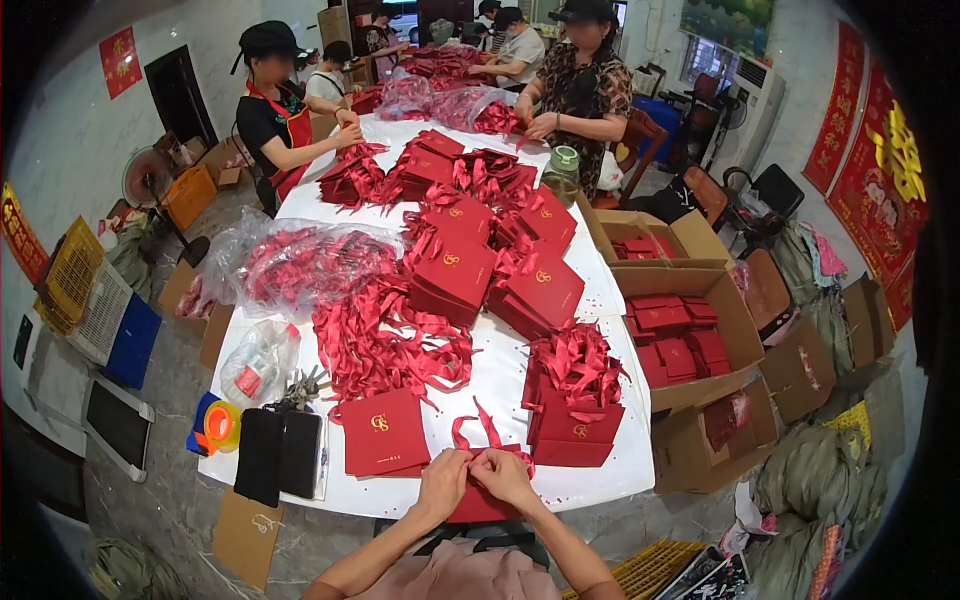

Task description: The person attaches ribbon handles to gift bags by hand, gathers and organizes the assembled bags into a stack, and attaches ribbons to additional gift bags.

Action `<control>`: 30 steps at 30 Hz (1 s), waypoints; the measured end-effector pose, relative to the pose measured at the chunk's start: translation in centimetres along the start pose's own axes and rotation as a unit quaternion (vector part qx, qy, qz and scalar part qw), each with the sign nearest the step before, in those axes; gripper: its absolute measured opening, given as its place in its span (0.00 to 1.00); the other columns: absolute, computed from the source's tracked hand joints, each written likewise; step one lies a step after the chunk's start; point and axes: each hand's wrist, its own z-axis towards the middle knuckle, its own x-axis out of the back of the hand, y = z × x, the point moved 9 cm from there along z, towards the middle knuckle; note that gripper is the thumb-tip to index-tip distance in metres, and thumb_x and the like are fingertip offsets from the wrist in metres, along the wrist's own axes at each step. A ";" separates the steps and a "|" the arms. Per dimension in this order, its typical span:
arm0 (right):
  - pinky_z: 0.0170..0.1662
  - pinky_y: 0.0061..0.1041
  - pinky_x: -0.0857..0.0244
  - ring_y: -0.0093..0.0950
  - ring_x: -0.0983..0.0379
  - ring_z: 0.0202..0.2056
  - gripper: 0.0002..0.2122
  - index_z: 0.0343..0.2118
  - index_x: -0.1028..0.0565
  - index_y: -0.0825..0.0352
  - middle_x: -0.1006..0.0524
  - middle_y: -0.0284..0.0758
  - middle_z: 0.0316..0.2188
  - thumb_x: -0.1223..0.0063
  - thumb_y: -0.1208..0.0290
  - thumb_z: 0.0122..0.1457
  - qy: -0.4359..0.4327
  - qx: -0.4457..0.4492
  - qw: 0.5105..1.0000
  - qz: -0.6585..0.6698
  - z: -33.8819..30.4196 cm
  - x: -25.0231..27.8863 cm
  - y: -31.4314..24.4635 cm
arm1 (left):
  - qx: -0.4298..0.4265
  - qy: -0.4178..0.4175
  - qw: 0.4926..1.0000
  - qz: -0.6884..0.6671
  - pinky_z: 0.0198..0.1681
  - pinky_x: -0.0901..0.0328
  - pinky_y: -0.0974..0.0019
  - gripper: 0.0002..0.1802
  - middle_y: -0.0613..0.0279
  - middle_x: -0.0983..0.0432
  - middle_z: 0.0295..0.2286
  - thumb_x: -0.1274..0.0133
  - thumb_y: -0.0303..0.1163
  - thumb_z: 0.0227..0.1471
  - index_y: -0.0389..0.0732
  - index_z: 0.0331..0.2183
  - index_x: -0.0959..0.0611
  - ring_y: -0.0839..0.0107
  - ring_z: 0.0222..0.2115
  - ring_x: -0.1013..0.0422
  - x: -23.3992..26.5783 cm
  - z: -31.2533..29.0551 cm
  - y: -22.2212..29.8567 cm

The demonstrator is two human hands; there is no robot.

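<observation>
At the near edge of the table, my left hand (445, 485) and my right hand (505, 475) meet, fingers pinched, at the top edge of a red paper bag (485, 507). A red ribbon (482, 420) loops up from between them onto the white tabletop; exactly where it passes under my fingers is hidden. Left of my hands lies a flat stack of red paper bags (383, 435) with a gold emblem. Bags with ribbon handles (575, 425) stand in a bunch to the right. Beyond my hands is a loose heap of red ribbons (385, 345).
More finished-looking bags (455, 275) fill the table's middle, beside a clear plastic sack of ribbons (310, 265). Keys (305, 388), a tape roll (222, 425) and a black wallet-like case (260, 455) lie left. Cardboard boxes (745, 375) stand right. Several people work farther along.
</observation>
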 end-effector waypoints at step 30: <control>0.36 0.29 0.31 0.33 0.23 0.31 0.12 0.36 0.19 0.72 0.19 0.39 0.28 0.45 0.66 0.61 -0.156 0.095 0.983 -0.018 2.3 1.4 -1.6 | 0.004 0.003 0.997 -0.073 0.34 0.31 0.59 0.05 0.56 0.29 0.34 0.44 0.24 0.53 0.37 0.35 0.20 0.55 0.32 0.27 0.7 -0.3 0.4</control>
